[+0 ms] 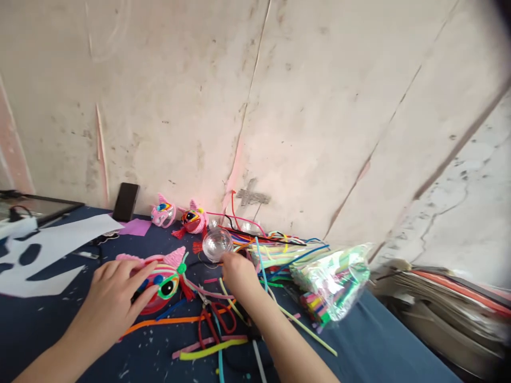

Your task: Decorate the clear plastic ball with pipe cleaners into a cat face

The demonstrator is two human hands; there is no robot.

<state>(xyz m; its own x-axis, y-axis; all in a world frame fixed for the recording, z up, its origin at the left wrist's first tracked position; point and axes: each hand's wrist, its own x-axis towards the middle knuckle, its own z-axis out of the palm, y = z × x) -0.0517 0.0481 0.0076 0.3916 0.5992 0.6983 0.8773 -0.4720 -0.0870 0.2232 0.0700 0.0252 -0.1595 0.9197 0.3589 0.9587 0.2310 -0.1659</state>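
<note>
1. From where I stand, the left hand (109,292) lies over the pink head (168,287), its fingers parted and holding the head from its near left side.
2. That head sits on the blue-covered bench (371,343), big eye facing up, a green ball and red tassel at its right edge.
3. The right hand (241,276) is curled narrow at the near rim of the clear cup (216,242); the fingertips are hidden, so I can't tell whether they pinch it.
4. Between the forearms lie red-handled scissors (205,308), an orange stem (175,321) and a yellow stem (213,348).
5. Behind the cup, near the wall (303,106), stand a half-covered head (163,213) and a red-tasselled head (194,219).
6. Right of the cup is a stem pile (275,254), with a shiny bag (335,282) beside it.
7. At left, cut white paper (67,242) lies near a phone (126,202) and purple paper (136,227).
</note>
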